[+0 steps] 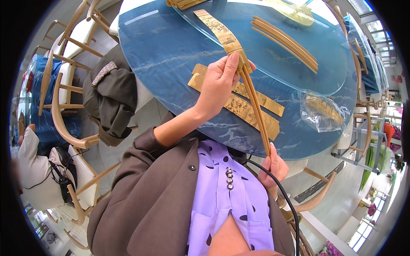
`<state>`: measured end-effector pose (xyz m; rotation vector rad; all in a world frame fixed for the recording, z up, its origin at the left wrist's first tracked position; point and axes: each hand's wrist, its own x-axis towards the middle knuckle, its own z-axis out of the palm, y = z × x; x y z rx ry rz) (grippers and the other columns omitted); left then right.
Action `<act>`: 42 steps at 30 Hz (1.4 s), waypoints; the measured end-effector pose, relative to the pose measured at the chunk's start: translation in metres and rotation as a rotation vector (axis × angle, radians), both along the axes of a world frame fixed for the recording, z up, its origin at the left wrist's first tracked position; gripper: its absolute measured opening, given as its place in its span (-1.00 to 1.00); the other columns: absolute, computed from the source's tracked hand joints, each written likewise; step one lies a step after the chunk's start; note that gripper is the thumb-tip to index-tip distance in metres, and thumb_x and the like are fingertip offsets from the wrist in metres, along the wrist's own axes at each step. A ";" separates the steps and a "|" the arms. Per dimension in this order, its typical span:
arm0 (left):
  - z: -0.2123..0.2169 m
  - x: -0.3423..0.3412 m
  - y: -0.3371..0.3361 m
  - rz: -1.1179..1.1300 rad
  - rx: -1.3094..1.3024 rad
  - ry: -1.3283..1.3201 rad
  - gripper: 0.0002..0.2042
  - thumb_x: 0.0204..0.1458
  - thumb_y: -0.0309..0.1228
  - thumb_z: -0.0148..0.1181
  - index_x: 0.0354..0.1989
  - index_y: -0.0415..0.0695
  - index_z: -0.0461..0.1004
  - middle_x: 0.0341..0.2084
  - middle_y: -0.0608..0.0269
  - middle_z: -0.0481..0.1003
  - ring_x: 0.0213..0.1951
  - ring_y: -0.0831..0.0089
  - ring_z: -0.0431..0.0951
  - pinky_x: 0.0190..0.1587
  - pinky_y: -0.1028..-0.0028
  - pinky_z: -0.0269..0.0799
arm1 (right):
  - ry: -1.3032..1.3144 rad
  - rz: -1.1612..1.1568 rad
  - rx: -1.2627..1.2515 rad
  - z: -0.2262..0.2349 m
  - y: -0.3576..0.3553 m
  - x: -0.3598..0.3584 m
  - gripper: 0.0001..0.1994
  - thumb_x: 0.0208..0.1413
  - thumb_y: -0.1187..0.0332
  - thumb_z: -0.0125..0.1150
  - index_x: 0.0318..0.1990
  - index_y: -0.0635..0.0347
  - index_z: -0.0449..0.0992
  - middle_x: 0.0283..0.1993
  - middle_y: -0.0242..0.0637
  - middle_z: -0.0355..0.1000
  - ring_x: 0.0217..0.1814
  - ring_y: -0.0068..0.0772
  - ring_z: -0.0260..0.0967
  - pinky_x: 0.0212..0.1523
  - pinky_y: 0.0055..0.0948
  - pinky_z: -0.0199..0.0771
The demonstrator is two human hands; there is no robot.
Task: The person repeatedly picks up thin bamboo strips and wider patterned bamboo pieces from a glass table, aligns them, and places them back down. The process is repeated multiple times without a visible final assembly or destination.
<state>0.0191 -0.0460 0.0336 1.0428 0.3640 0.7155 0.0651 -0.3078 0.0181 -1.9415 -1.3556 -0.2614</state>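
Note:
A gold printed paper chopstick sleeve [218, 32] is pinched in my left hand [217, 87], its long end pointing up and away over the table. A pair of light wooden chopsticks [255, 104] runs from the sleeve's near end down to my right hand [276, 170]. My right fingers are closed on the chopsticks' near tips. How deep the far ends sit in the sleeve is hidden by my left hand. Beneath my hands, more gold sleeves [252, 115] lie flat on the blue table [160, 47].
Several loose chopsticks [290, 46] lie on the glass turntable [331, 81]. A clear plastic bag [316, 121] with a gold packet is at the right. More gold sleeves [185, 3] sit at the far edge. A black cable [285, 192] hangs beside my right hand. A dark jacket [113, 91] drapes a left chair.

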 end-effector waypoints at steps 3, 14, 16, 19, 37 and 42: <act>0.001 0.004 -0.004 0.071 -0.091 -0.016 -0.59 0.40 -0.16 -0.08 -0.13 -0.28 0.58 -0.65 0.59 0.16 -0.64 0.83 -0.03 -0.60 0.67 -0.15 | 0.006 0.007 -0.032 0.000 -0.007 0.000 -0.63 0.14 0.53 0.17 0.10 0.50 0.50 -0.64 -0.28 0.25 -0.70 -0.35 0.20 -0.63 -0.38 0.20; -0.011 0.007 -0.005 0.144 -0.100 -0.023 -0.57 0.38 -0.16 -0.04 -0.16 -0.32 0.58 -0.60 0.47 0.37 -0.66 0.83 -0.02 -0.63 0.64 -0.15 | -0.058 0.004 -0.072 0.009 -0.009 0.000 -0.60 0.06 0.56 0.19 0.09 0.49 0.51 -0.64 -0.27 0.26 -0.71 -0.34 0.20 -0.64 -0.37 0.20; -0.010 0.008 -0.006 0.166 -0.085 -0.012 -0.57 0.38 -0.15 -0.04 -0.17 -0.33 0.58 -0.57 0.42 0.44 -0.65 0.83 0.00 -0.62 0.65 -0.10 | -0.044 -0.010 -0.064 0.010 -0.008 -0.001 -0.61 0.06 0.56 0.19 0.09 0.49 0.51 -0.64 -0.28 0.26 -0.71 -0.34 0.20 -0.64 -0.37 0.20; -0.026 0.016 -0.002 0.270 0.099 -0.001 -0.58 0.38 -0.17 -0.03 -0.20 -0.33 0.58 -0.49 0.32 0.52 -0.60 0.81 0.20 -0.55 0.69 0.12 | -0.026 -0.035 -0.043 0.009 -0.008 -0.002 -0.60 0.07 0.56 0.20 0.10 0.47 0.51 -0.65 -0.29 0.24 -0.71 -0.34 0.19 -0.64 -0.37 0.18; -0.008 0.000 0.005 0.028 -0.054 0.034 -0.66 0.36 -0.23 0.02 -0.13 -0.29 0.58 -0.67 0.60 0.19 -0.64 0.84 -0.01 -0.60 0.67 -0.14 | 0.021 -0.022 -0.021 0.002 -0.006 -0.002 -0.62 0.10 0.56 0.21 0.11 0.46 0.51 -0.64 -0.27 0.24 -0.70 -0.36 0.18 -0.63 -0.38 0.18; -0.009 -0.002 -0.006 -0.088 -0.065 0.091 -0.65 0.35 -0.20 0.05 -0.20 -0.28 0.59 -0.61 0.54 0.32 -0.60 0.83 0.10 -0.56 0.70 -0.04 | 0.005 -0.045 -0.028 0.004 -0.006 -0.002 -0.63 0.11 0.56 0.20 0.10 0.45 0.52 -0.64 -0.28 0.24 -0.70 -0.36 0.18 -0.62 -0.39 0.19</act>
